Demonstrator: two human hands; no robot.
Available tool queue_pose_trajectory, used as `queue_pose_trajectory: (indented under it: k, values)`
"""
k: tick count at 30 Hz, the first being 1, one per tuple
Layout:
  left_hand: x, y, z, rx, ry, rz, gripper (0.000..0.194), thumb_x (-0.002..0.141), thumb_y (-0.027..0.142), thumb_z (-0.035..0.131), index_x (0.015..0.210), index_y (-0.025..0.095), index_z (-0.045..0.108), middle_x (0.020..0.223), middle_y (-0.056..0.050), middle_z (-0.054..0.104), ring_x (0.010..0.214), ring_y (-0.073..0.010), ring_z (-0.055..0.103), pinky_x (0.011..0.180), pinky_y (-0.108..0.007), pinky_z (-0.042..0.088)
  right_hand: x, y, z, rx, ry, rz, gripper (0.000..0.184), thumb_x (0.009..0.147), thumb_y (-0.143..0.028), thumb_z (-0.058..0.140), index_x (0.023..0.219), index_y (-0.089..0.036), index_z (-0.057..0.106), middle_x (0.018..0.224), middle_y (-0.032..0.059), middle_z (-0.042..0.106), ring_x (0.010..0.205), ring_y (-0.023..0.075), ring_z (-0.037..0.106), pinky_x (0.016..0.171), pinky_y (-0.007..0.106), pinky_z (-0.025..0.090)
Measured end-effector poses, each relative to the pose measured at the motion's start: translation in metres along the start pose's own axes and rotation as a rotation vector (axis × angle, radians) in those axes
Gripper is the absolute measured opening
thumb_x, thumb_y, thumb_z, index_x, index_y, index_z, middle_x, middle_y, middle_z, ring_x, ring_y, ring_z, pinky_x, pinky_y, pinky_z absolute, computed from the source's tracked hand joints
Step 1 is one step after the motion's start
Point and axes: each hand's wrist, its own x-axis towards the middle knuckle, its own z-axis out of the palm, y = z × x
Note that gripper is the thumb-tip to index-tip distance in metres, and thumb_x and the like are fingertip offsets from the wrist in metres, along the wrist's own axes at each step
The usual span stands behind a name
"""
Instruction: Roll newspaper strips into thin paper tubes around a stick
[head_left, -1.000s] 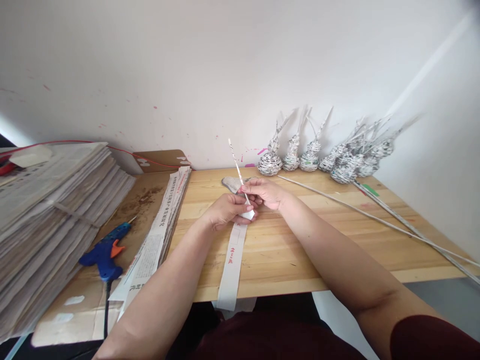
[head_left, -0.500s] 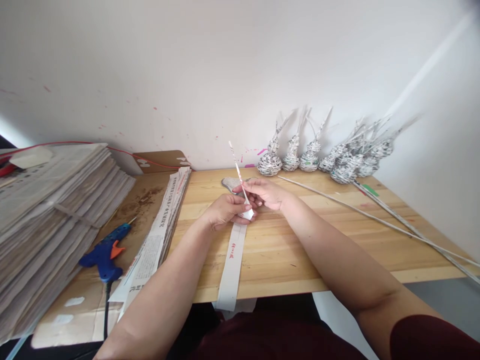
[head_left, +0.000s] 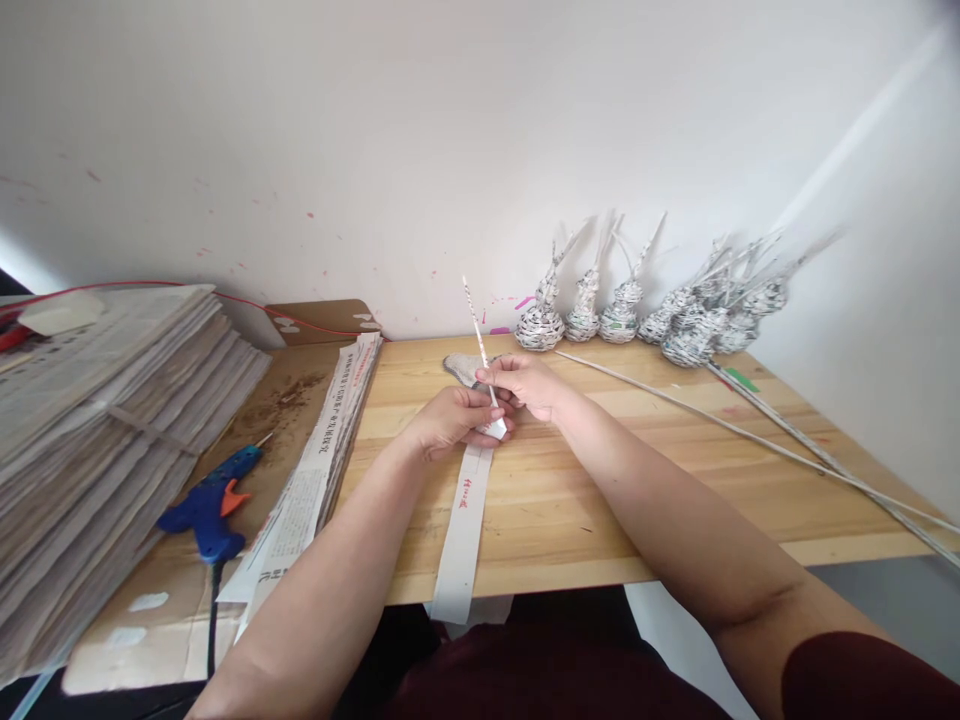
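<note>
Between my hands a long paper strip (head_left: 454,560) with red handwriting is rolled at its far end into a thin paper tube (head_left: 472,312), which points up and away. My left hand (head_left: 457,418) pinches the lower end where the flat strip feeds into the roll. Higher up, the fingers of my right hand (head_left: 521,383) close round the tube. The strip's near end hangs over the table's front edge. A grey cloth-like piece (head_left: 460,368) lies just behind my hands, partly hidden by them.
Several woven newspaper gourds (head_left: 540,328) stand along the wall at the back right. Two long paper rods (head_left: 675,398) cross the right side of the wooden table (head_left: 555,520). Leftward are newspaper strips (head_left: 330,430), a blue glue gun (head_left: 214,505) and a tall newspaper stack (head_left: 127,420).
The tube turns slightly between my fingers, and its tip has shifted a little to the right. The handwriting on the strip has moved slightly toward my hands.
</note>
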Motion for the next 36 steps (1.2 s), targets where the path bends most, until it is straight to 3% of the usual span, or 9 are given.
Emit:
queue_pose_trajectory:
  k: [5, 11, 15, 17, 22, 27, 31, 33, 36]
  values:
    - [-0.001, 0.001, 0.001, -0.004, -0.005, -0.004, 0.041, 0.064, 0.041, 0.08, 0.093, 0.012, 0.073, 0.099, -0.014, 0.071, 0.089, -0.022, 0.067, 0.078, -0.035, 0.055, -0.001, -0.002, -0.008, -0.062, -0.205, 0.015, 0.042, 0.072, -0.05, 0.072, 0.089, -0.012, 0.069, 0.052, -0.0034, 0.051, 0.041, 0.0047, 0.04, 0.034, 0.016, 0.022]
    - [-0.002, 0.002, 0.003, -0.013, 0.04, -0.018, 0.043, 0.063, 0.038, 0.082, 0.096, 0.013, 0.072, 0.094, -0.013, 0.071, 0.084, -0.0199, 0.067, 0.074, -0.033, 0.056, 0.001, 0.001, -0.009, -0.031, -0.064, 0.0, 0.038, 0.062, -0.047, 0.08, 0.071, -0.014, 0.062, 0.044, -0.0064, 0.045, 0.037, 0.0041, 0.036, 0.033, 0.017, 0.019]
    - [-0.003, 0.004, 0.004, -0.013, 0.046, -0.015, 0.043, 0.062, 0.039, 0.082, 0.094, 0.012, 0.072, 0.097, -0.014, 0.071, 0.086, -0.0208, 0.067, 0.075, -0.034, 0.056, 0.0, 0.0, -0.012, -0.061, -0.205, -0.01, 0.044, 0.07, -0.053, 0.072, 0.086, -0.012, 0.069, 0.052, -0.002, 0.055, 0.043, 0.0061, 0.044, 0.036, 0.017, 0.025]
    - [-0.003, 0.004, 0.004, -0.01, 0.045, -0.014, 0.044, 0.061, 0.04, 0.082, 0.093, 0.012, 0.072, 0.098, -0.014, 0.071, 0.087, -0.021, 0.067, 0.075, -0.035, 0.056, 0.0, 0.0, -0.013, -0.074, -0.216, -0.007, 0.043, 0.068, -0.051, 0.074, 0.086, -0.012, 0.069, 0.053, -0.0018, 0.056, 0.043, 0.0059, 0.044, 0.036, 0.017, 0.025]
    - [-0.001, 0.002, 0.002, -0.006, 0.038, -0.001, 0.045, 0.062, 0.04, 0.082, 0.095, 0.012, 0.072, 0.095, -0.014, 0.072, 0.087, -0.022, 0.067, 0.073, -0.035, 0.056, 0.0, 0.0, -0.009, -0.083, -0.031, -0.01, 0.04, 0.062, -0.049, 0.079, 0.068, -0.014, 0.061, 0.045, -0.0063, 0.047, 0.037, 0.0039, 0.039, 0.034, 0.017, 0.019]
    - [-0.002, 0.003, 0.002, -0.003, 0.033, -0.001, 0.042, 0.064, 0.039, 0.081, 0.094, 0.011, 0.072, 0.097, -0.014, 0.071, 0.088, -0.0218, 0.067, 0.073, -0.034, 0.057, 0.001, -0.001, -0.013, -0.077, -0.231, 0.003, 0.045, 0.069, -0.052, 0.073, 0.09, -0.012, 0.069, 0.053, -0.0014, 0.057, 0.041, 0.0057, 0.045, 0.035, 0.017, 0.024]
    - [-0.002, 0.003, 0.002, -0.017, 0.026, -0.011, 0.043, 0.063, 0.039, 0.081, 0.094, 0.012, 0.072, 0.095, -0.014, 0.072, 0.087, -0.0219, 0.067, 0.075, -0.035, 0.056, 0.002, 0.0, -0.011, -0.03, -0.086, 0.003, 0.039, 0.061, -0.047, 0.08, 0.07, -0.014, 0.063, 0.046, -0.0057, 0.047, 0.038, 0.0039, 0.038, 0.034, 0.017, 0.019]
    - [-0.001, 0.002, 0.002, -0.025, 0.026, -0.014, 0.043, 0.062, 0.038, 0.082, 0.095, 0.012, 0.072, 0.094, -0.013, 0.072, 0.086, -0.0218, 0.068, 0.074, -0.035, 0.056, 0.002, 0.001, -0.01, -0.028, -0.035, -0.011, 0.039, 0.063, -0.049, 0.078, 0.07, -0.014, 0.063, 0.045, -0.0066, 0.044, 0.037, 0.0038, 0.036, 0.034, 0.017, 0.018]
    - [-0.002, 0.002, 0.002, -0.029, 0.023, -0.01, 0.042, 0.062, 0.038, 0.082, 0.094, 0.012, 0.072, 0.095, -0.014, 0.072, 0.086, -0.0219, 0.068, 0.074, -0.035, 0.057, 0.001, 0.0, -0.013, -0.017, -0.141, -0.024, 0.042, 0.071, -0.053, 0.071, 0.084, -0.013, 0.068, 0.051, -0.004, 0.05, 0.042, 0.0056, 0.043, 0.035, 0.017, 0.024]
